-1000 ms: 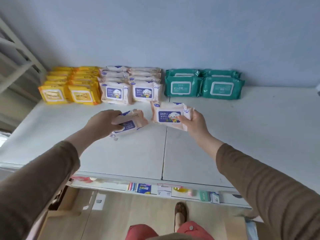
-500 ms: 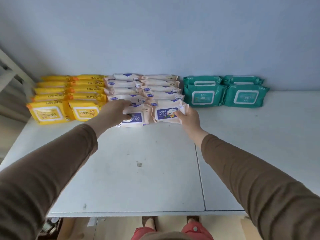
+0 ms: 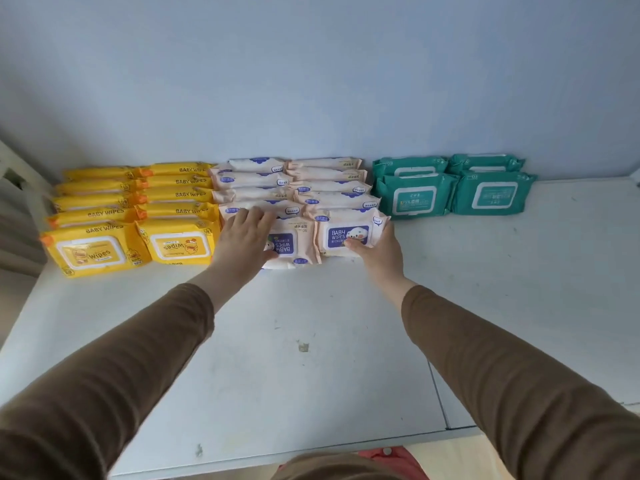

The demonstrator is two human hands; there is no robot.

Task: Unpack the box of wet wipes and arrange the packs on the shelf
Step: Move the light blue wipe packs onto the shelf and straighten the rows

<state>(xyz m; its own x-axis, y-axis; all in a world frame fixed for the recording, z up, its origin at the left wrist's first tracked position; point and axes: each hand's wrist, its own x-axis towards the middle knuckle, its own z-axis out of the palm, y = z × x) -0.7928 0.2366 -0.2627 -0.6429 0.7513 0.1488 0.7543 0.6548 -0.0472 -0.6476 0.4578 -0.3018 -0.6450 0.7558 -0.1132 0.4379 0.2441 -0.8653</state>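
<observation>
Left hand [image 3: 246,239] lies flat, fingers straight and spread, pressing the front-left pale peach soft-plastic pack of baby wipes [image 3: 289,244], whose label reads upside down. Right hand [image 3: 378,251] grips the front-right peach pack [image 3: 348,233] at its right end, thumb on the purple label and fingers curled behind. Both packs stand at the front of 2 peach rows on the white shelf [image 3: 311,341], leaning against those behind. Yellow baby-wipe packs [image 3: 138,216] fill 2 rows just left; 4 teal wipe packs [image 3: 453,185] sit to the right, against the pale blue wall [image 3: 311,81].
</observation>
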